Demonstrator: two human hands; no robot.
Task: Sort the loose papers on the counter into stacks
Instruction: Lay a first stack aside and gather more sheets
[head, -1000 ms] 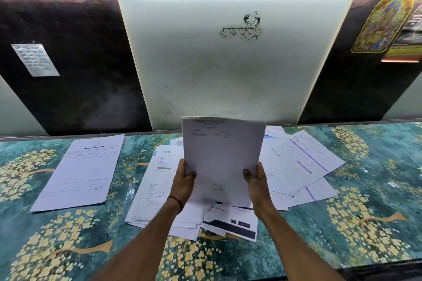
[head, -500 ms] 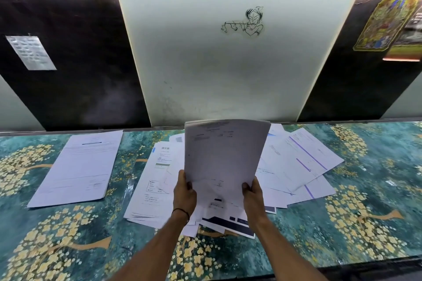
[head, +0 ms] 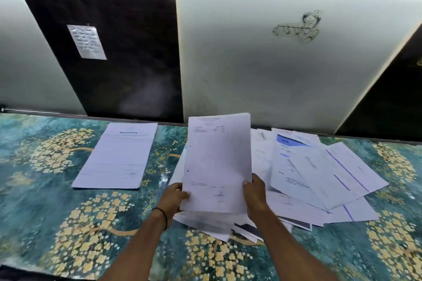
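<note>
Over the loose pile (head: 319, 178), your sheet (head: 217, 162) has swung toward the stack (head: 116, 155), probably its destination (left hand (head: 173, 196), right hand (head: 255, 191) gripping it).

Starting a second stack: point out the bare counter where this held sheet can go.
Bare counter lies left of the neat stack and along the near edge in front of it. A narrow strip separates that stack from the held sheet. Under and right of it, the loose pile crowds the counter.

printed papers (head: 319, 166), text too blurred to read
</note>
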